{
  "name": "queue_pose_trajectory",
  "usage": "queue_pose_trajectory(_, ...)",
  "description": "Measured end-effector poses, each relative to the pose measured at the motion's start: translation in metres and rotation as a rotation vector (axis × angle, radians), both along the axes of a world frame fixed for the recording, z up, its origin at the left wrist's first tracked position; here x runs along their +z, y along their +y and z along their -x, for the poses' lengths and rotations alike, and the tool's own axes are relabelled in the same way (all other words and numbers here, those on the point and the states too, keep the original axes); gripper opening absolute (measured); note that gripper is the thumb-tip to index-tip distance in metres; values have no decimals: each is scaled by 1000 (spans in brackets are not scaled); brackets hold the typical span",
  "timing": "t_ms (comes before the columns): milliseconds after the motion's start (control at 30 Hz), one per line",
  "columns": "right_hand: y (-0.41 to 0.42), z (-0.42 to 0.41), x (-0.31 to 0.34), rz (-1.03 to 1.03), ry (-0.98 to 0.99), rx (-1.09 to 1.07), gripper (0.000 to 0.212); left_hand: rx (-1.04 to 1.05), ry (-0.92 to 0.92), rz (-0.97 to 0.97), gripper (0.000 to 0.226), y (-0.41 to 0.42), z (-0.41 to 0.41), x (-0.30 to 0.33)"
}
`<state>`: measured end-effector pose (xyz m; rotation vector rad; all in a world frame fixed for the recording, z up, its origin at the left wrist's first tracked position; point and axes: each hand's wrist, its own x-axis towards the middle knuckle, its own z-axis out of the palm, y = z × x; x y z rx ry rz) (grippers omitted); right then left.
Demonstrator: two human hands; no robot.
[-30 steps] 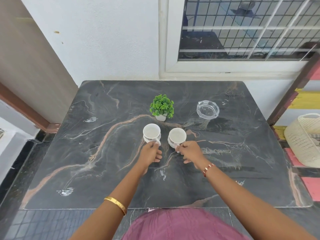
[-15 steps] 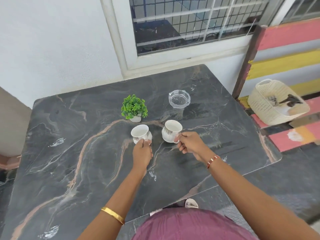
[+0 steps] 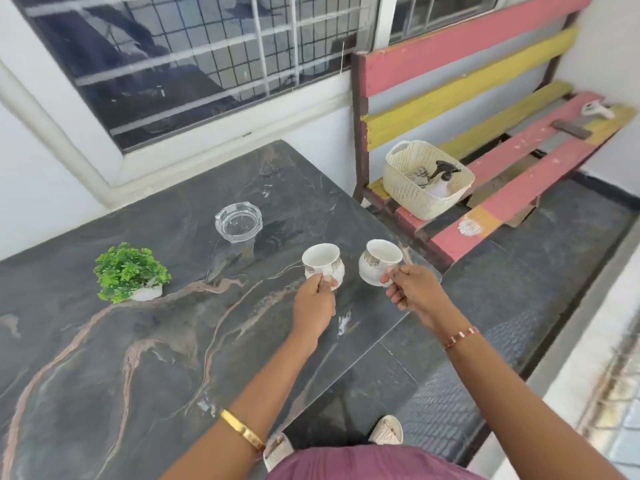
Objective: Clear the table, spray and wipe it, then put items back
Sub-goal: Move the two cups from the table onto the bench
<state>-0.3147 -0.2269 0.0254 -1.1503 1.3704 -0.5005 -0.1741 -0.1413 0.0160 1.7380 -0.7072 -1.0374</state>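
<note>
Two white cups with gold trim are lifted off the dark marble table (image 3: 173,341). My left hand (image 3: 313,303) pinches the handle of the left cup (image 3: 320,258), above the table near its right edge. My right hand (image 3: 414,291) holds the right cup (image 3: 377,259) by its handle, over the table's right corner. A small green plant in a white pot (image 3: 130,270) and a clear glass ashtray (image 3: 238,221) stand on the table farther left.
A red and yellow wooden bench (image 3: 502,168) stands right of the table. On it sits a cream basket (image 3: 412,181) holding a spray bottle (image 3: 441,173). A barred window is behind the table. Dark tiled floor lies below.
Both hands have lifted the cups off the table and carried them to the right, toward the bench. My view has swung right, bringing the bench and basket into sight.
</note>
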Motion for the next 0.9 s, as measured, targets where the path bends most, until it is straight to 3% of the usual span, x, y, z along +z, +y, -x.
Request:
queue_pose_trajectory(533, -108, 189, -4, -23, -41, -222, 30, -290, 38, -51, 30, -151, 172, -2)
queue_pose_trajectory(900, -261, 251, -32, -53, 41, -206, 32, -361, 54, -140, 31, -313, 232, -43)
